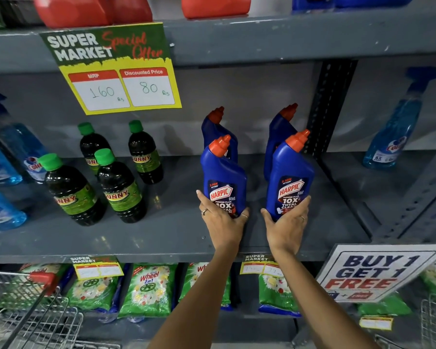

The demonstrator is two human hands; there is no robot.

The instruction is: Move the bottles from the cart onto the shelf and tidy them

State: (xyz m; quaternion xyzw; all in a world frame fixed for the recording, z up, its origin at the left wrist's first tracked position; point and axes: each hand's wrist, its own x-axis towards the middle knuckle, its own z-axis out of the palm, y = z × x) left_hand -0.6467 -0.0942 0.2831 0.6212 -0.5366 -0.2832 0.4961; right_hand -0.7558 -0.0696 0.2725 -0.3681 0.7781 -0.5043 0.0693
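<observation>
Holding two upright blue plastic bottles with orange caps, left hand and right hand.
Each hand clasps its bottle's base: left bottle, right bottle; open grey shelf lies behind them.

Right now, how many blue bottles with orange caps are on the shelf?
4. The left hand holds the front left one, the right hand the front right one. One stands behind each. More may be hidden.
</observation>
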